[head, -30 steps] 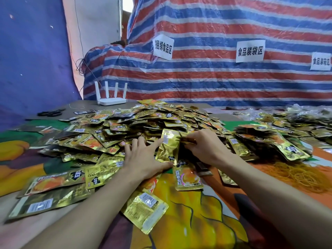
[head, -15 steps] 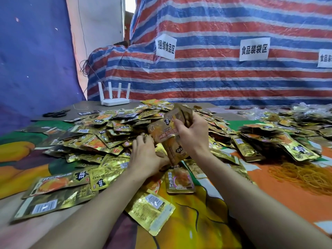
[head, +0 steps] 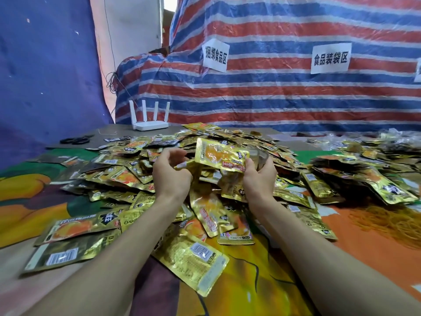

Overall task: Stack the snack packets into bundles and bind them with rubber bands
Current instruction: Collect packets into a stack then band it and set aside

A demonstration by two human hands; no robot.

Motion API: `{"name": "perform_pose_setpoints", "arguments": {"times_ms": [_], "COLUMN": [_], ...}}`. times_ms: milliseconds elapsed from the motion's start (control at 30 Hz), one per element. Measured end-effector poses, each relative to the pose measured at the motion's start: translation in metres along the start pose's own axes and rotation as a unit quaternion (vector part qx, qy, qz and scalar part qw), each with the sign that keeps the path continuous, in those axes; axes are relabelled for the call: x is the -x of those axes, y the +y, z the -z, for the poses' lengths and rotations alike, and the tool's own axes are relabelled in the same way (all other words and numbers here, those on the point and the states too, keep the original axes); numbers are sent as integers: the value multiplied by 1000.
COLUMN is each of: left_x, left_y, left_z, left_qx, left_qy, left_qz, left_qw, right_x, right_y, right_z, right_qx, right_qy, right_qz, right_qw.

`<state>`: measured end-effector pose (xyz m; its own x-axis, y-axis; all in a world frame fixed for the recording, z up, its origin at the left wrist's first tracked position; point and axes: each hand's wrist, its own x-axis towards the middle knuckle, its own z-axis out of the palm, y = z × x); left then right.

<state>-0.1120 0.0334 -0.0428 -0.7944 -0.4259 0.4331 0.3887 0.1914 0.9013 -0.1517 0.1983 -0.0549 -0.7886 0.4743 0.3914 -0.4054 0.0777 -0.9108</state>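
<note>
Striped red-and-blue tarpaulin [head: 273, 99] backs a cloth-covered counter [head: 250, 281] strewn with a heap of gold foil snack packets [head: 127, 176]. Gathering a bundle looks to be the step in hand. The right hand [head: 258, 176], fingers clamped, holds a gold foil packet with orange print [head: 221, 156] above the heap. The left hand [head: 170, 176] pinches a second gold packet [head: 190, 165] in curled fingers just beside it. Next, the two likely need squaring together. The pile of tan rubber bands [head: 387, 222] lies well apart, to the right.

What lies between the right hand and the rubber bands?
In the head view: loose packets beside the right hand, then bare orange cloth up to the rubber bands.
</note>
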Motion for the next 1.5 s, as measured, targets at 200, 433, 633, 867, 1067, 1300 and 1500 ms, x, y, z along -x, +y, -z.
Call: {"name": "perform_pose_setpoints", "arguments": {"times_ms": [200, 433, 633, 867, 1067, 1300, 1500], "left_x": [-4, -1, 6, 7, 0, 1, 14], "left_y": [7, 10, 15, 4, -1, 8, 11], "left_z": [7, 11, 8, -2, -2, -1, -15], "left_qx": [-32, 15, 118, 30, -82, -21, 3], "left_qy": [19, -62, -136, -177, -156, -162, -299], "left_qz": [-82, -7, -44, -103, -56, -95, -16], "left_qw": [996, 998, 983, 978, 983, 982, 954], "right_x": [-5, -8, -2, 14, 22, 32, 35], "right_y": [5, 1, -11, -22, -25, -33, -36], "right_z": [-2, 4, 14, 5, 2, -9, -15], "right_qx": [-45, -34, 69, -5, -76, -149, -178], "right_qy": [73, 115, 20, -142, -143, -153, -88], "right_qz": [-60, -66, 90, 153, 125, 27, 35], "right_qw": [995, 991, 993, 978, 979, 977, 979]}}
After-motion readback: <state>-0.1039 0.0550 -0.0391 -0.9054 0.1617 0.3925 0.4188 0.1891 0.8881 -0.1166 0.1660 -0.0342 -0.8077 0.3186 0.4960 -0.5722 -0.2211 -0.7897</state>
